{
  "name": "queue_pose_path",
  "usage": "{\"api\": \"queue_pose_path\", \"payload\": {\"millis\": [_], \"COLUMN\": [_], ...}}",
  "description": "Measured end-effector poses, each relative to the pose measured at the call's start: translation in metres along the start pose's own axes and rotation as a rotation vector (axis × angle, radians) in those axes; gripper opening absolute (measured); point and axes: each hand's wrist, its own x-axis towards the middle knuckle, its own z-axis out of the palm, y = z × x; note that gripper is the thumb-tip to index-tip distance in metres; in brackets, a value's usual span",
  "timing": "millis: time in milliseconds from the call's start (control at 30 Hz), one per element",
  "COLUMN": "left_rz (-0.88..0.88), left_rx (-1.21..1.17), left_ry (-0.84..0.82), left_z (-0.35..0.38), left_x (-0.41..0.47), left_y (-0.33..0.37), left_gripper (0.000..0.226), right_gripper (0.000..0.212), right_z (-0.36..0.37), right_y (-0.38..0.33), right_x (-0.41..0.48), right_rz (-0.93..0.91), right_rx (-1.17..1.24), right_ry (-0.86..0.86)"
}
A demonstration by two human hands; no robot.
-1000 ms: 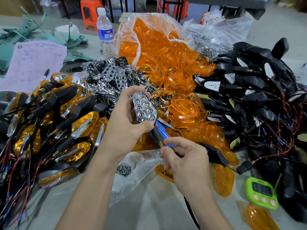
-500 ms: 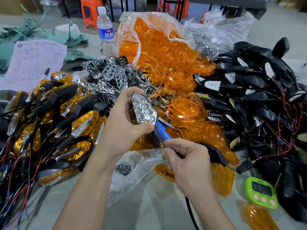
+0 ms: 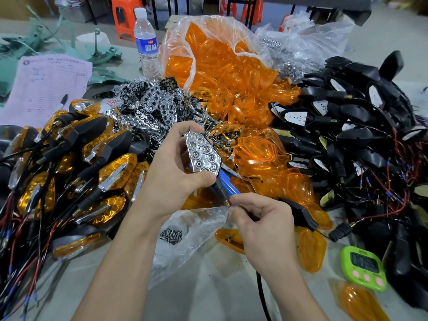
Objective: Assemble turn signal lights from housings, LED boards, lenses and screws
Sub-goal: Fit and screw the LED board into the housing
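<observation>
Clasped in the left hand (image 3: 171,174), fingers curled over the top and thumb across the lower edge: a black housing (image 3: 214,181), chrome honeycomb reflector (image 3: 203,156) facing up, no lens on it yet. Pinched between thumb and forefinger of the right hand (image 3: 261,225): the brass end of its stem (image 3: 228,203), just below the left thumb. Held above the near middle of the bench (image 3: 208,293), over a clear bag of screws (image 3: 185,237) and across a blue tool handle (image 3: 229,185).

Farther out, toward the far edge: loose amber lenses (image 3: 254,149) and a heap of spare reflectors (image 3: 150,107). Along the left edge, finished lights (image 3: 92,158); along the right edge, bare housings trailing wires (image 3: 359,135).

Probably checking or seating the insert before capping. Likely trouble from here: tipping the uncapped reflector out by tilting too far, straining the leads by tugging at the stem, or snagging the bag underneath and scattering screws into the clutter.
</observation>
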Motion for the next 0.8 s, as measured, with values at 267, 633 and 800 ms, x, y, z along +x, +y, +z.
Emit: {"api": "queue_pose_path", "payload": {"millis": [267,633,800], "left_rz": [0.029,-0.048,-0.067], "left_rx": [-0.020,-0.132,-0.178], "left_ry": [0.016,0.023,-0.012], "left_z": [0.002,-0.009,-0.018], "left_x": [0.000,0.000,-0.002], "left_y": [0.001,-0.003,-0.005], "left_gripper": [0.071,0.045,0.038], "right_gripper": [0.034,0.036,0.037], "right_z": [0.002,-0.012,-0.025], "right_y": [0.003,0.002,-0.002], "right_x": [0.000,0.017,0.031], "right_rz": [-0.024,-0.110,-0.160], "right_rx": [0.030,-0.032,-0.132], "right_ry": [0.024,0.032,0.001]}}
